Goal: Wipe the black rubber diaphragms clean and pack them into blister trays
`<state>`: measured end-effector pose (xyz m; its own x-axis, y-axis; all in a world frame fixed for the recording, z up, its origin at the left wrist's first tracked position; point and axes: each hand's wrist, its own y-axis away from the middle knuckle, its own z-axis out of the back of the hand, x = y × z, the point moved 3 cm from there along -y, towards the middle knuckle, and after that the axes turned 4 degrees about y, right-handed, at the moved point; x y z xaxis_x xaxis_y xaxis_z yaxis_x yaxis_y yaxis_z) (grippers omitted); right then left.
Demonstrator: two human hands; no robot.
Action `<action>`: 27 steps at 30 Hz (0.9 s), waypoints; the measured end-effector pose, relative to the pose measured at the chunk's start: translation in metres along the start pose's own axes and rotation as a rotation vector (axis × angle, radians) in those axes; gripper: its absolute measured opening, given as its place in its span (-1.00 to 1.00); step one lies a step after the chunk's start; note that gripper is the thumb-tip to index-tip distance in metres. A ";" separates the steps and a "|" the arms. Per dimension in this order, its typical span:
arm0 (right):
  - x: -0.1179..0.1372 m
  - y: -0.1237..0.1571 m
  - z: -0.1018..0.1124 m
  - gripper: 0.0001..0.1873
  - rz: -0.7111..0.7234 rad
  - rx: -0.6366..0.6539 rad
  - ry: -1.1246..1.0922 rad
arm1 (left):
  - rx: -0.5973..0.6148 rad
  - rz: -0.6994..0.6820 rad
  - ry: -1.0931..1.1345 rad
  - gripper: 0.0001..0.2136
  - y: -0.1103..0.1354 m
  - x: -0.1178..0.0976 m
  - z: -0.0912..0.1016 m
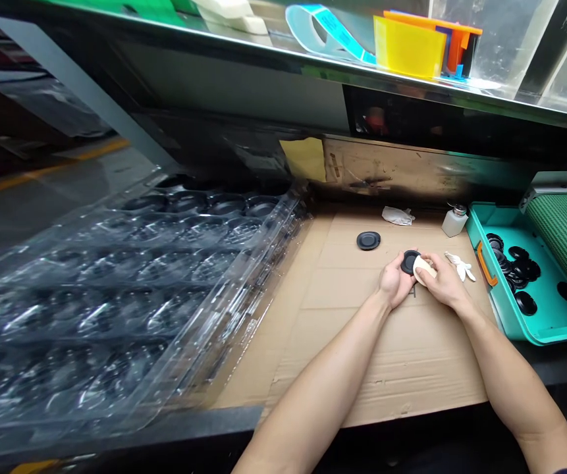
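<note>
One small round black disc with a raised rim [408, 263] is held, in the head view, above a brown cardboard sheet [332, 342]. It is cradled in the left hand [396, 280], whose fingers are curled around its edge; how the fingertips are set underneath cannot be told. By the right hand [441, 279], a thin white pad [423, 268] is pinched between thumb and fingers and laid over the disc's right side. A second round black disc [369, 241] is seen lying flat beyond the left hand, and loose black discs [525, 303] are contained in an open teal plastic bin [542, 337] at the right. The held disc is judged light and stiff, probably plastic, with a smooth face that may be slippery or easily marked; it is best gripped by its outer rim, with the middle left untouched. The pad is judged soft and pliable, best pinched near its edge.
</note>
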<state>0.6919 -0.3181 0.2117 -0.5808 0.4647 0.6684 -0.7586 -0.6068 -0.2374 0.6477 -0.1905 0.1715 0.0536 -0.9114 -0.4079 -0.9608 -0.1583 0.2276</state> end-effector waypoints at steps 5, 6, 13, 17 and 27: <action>-0.001 -0.005 -0.008 -0.65 -0.041 0.013 -0.159 | 0.035 -0.027 -0.070 -0.70 -0.001 0.008 0.002; -0.001 -0.005 -0.009 -0.65 -0.042 0.054 -0.175 | 0.030 -0.023 -0.068 -0.70 -0.001 0.008 0.003; -0.003 -0.003 0.009 -0.65 -0.069 -0.041 0.095 | 0.013 -0.017 -0.074 -0.70 -0.001 0.007 0.002; 0.008 -0.003 -0.001 -0.63 0.014 -0.036 0.204 | 0.005 -0.018 -0.042 -0.66 -0.002 0.008 0.000; 0.016 -0.009 -0.013 -0.52 -0.109 -0.129 0.642 | -0.015 -0.005 -0.010 -0.63 -0.005 0.008 0.000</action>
<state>0.6853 -0.2969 0.2154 -0.5292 0.8351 0.1501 -0.8290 -0.4713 -0.3010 0.6525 -0.1967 0.1670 0.0554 -0.9070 -0.4175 -0.9564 -0.1683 0.2388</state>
